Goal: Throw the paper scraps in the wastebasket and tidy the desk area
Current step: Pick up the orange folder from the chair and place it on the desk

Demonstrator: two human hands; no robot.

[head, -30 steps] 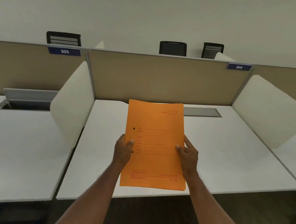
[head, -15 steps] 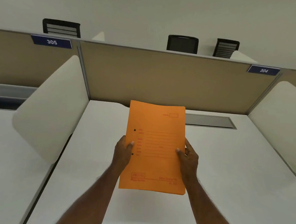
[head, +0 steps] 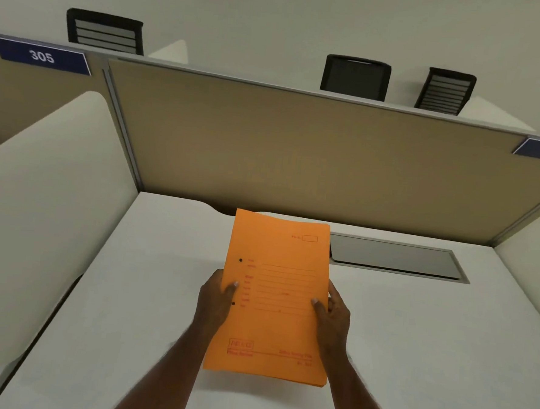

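Observation:
An orange paper file folder with red printed lines and two punch holes hangs above the white desk, held upright and facing me. My left hand grips its left edge, thumb on the front. My right hand grips the right edge the same way. No paper scraps and no wastebasket are in view.
A tan partition closes the desk's back, with curved white side dividers left and right. A grey cable flap lies in the desktop behind the folder. Blue signs 305 and 304 are on the partition; black chair backs rise beyond.
The view has closed in on the desk and swung slightly right; the desk's front edge and the floor have dropped out of sight. Both hands keep the same hold on the folder.

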